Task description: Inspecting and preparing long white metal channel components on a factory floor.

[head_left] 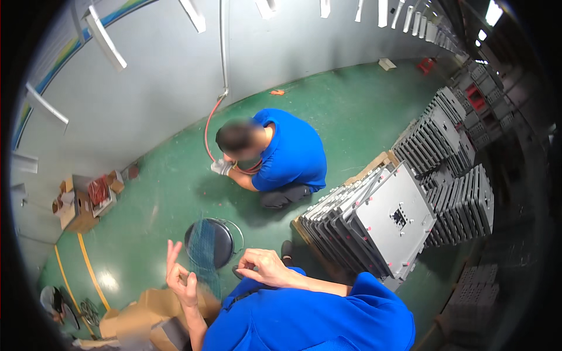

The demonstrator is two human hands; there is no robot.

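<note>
My left hand is raised at the lower middle, with two fingers stretched up and the thumb apart; no held thing shows in it. My right hand is in front of my body with its fingers curled in; what they hold, if anything, is hidden. Between and beyond the hands is a strip of see-through blue-green netting. It overlaps a round black-topped bucket with a wire handle on the green floor. Whether the netting touches my left hand, I cannot tell.
A crouching co-worker in blue handles a red hose ahead. Stacked grey metal panels stand at the right. Cardboard boxes lie by the left wall, and brown cardboard is close at lower left.
</note>
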